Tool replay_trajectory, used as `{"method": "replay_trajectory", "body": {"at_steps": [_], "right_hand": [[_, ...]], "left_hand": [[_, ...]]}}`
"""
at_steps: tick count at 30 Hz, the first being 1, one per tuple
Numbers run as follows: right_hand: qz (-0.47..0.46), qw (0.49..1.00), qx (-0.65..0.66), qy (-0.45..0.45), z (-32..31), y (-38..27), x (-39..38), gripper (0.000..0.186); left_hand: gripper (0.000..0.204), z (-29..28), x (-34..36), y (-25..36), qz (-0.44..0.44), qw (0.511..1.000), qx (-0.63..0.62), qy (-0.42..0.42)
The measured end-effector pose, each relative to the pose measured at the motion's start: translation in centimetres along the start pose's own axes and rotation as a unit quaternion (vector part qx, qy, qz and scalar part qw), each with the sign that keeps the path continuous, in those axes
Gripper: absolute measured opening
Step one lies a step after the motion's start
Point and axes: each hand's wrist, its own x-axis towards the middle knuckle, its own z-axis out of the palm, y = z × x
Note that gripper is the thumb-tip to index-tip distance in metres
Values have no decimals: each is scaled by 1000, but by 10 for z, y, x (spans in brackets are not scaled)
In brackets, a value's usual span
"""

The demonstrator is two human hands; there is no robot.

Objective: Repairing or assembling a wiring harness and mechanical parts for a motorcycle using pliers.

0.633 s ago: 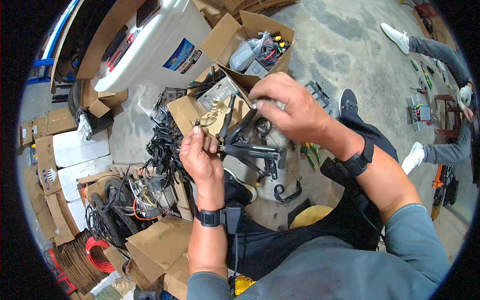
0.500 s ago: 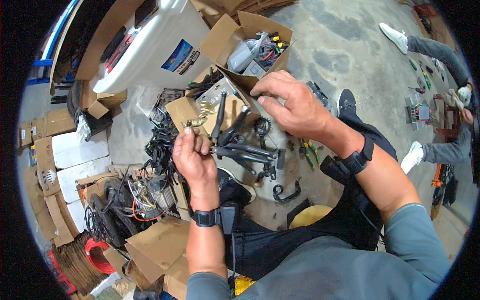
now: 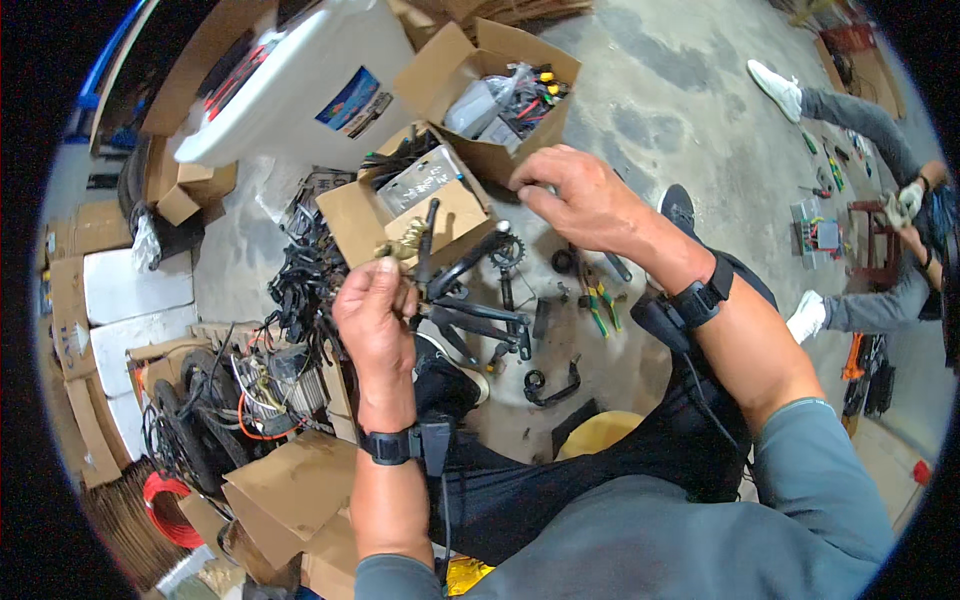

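Note:
Raised at centre left, my left hand (image 3: 378, 310) pinches one end of a brass-coloured coil-spring shock absorber (image 3: 411, 234) between thumb and fingers. Close beside these fingers is a black metal frame (image 3: 470, 308) with several tube-like arms; whether the hand also bears its weight is hidden. My right hand (image 3: 580, 195) hangs to the right of the frame, near the parts box, apart from the frame. Its fingers are curled together, and a small greyish bit shows at the fingertips, too small to name.
An open carton (image 3: 540, 100) holds cables and bagged parts; a smaller carton (image 3: 345, 220) stands beside it. Green-and-yellow-handled pliers (image 3: 598, 303) and a black crank-like part (image 3: 555, 385) lie on the floor. Black parts are heaped at left. Another person's legs (image 3: 850, 110) extend at right.
The view has shifted slightly, so most things sit farther left. The shock absorber now tilts more upright in my left hand. My right hand's fingers are drawn closer together.

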Motion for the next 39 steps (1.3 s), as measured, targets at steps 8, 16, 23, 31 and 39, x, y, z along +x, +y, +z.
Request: {"method": "replay_trajectory", "body": {"at_steps": [8, 16, 23, 31, 39], "right_hand": [[171, 963, -4, -208, 28, 30, -54, 21], [183, 949, -43, -253, 30, -1, -93, 20], [183, 945, 4, -270, 78, -21, -143, 21], [290, 891, -34, -348, 126, 18, -240, 21], [345, 870, -17, -353, 130, 72, -260, 20]], "left_hand": [[12, -21, -8, -6, -19, 999, -29, -32], [16, -42, -20, 16, 10, 999, -11, -43], [15, -52, -12, 5, 11, 998, -64, -23], [16, -48, -24, 19, 23, 999, -37, 27], [18, -48, -44, 23, 3, 998, -43, 38]]}}
